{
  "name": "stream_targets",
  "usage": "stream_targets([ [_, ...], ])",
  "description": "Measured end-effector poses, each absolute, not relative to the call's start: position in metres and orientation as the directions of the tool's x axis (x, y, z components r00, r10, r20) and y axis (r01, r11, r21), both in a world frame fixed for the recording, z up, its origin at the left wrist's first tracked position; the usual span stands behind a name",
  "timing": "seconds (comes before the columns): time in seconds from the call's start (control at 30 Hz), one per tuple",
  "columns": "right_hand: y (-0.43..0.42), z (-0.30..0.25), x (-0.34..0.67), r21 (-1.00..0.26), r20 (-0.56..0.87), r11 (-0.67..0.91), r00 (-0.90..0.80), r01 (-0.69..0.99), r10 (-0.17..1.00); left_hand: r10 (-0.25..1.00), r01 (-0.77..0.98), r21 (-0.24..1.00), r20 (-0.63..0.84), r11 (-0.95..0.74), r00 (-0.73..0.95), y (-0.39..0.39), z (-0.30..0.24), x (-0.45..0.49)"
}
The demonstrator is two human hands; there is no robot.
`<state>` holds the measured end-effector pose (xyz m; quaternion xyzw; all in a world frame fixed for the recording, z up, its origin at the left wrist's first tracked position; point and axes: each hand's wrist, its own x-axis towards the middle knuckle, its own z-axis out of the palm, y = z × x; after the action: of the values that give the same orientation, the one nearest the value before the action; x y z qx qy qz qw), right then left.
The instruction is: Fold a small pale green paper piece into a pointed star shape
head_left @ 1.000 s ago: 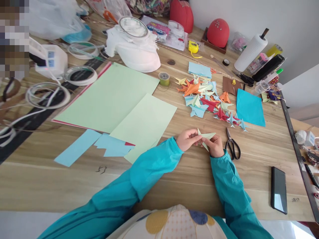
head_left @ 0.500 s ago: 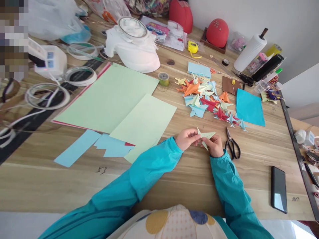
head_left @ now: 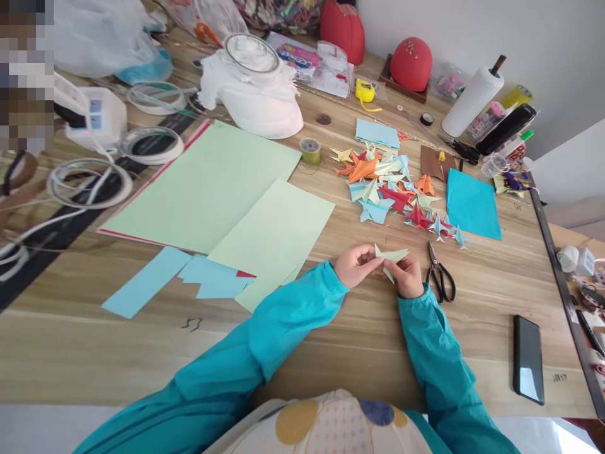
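A small pale-green folded paper piece [head_left: 391,257] is held just above the worktop [head_left: 368,340], near its front edge. It is pinched from both ends: the left hand [head_left: 355,266] is closed on its left side, the right hand [head_left: 410,277] on its lower point. Those thin points look easily creased askew or torn if the fingers are pressed off the fold line. Scissors [head_left: 440,277] lie just beside the right hand and could be knocked by the wrist. The pile of coloured folded figures [head_left: 392,189] sits well apart, behind.

Matt pale-green folded paper [head_left: 391,257] between the fingers [head_left: 365,257]. Smooth, grained wooden table [head_left: 368,334] beneath them; black-handled metal scissors [head_left: 440,277] beside them.
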<state>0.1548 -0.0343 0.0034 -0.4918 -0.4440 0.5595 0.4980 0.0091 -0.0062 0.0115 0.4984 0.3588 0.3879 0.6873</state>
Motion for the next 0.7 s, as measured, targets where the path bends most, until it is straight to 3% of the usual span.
stream_targets([
  [0.3,-0.0348,0.0079,0.1579,-0.988,-0.142,-0.147,-0.093,-0.055,0.986,0.809,-0.197,0.927,-0.157,0.318,0.567,-0.0008,0.014,0.0057],
  [0.53,-0.035,0.0047,0.1611,-0.982,-0.096,-0.115,-0.131,-0.149,0.987,0.769,-0.276,0.884,-0.134,0.378,0.625,0.0,0.0113,0.0067],
  [0.7,-0.0344,0.0056,0.16,-0.97,-0.137,-0.157,-0.116,-0.188,0.984,0.788,-0.314,0.855,-0.163,0.414,0.594,-0.0007,0.0103,0.0081],
])
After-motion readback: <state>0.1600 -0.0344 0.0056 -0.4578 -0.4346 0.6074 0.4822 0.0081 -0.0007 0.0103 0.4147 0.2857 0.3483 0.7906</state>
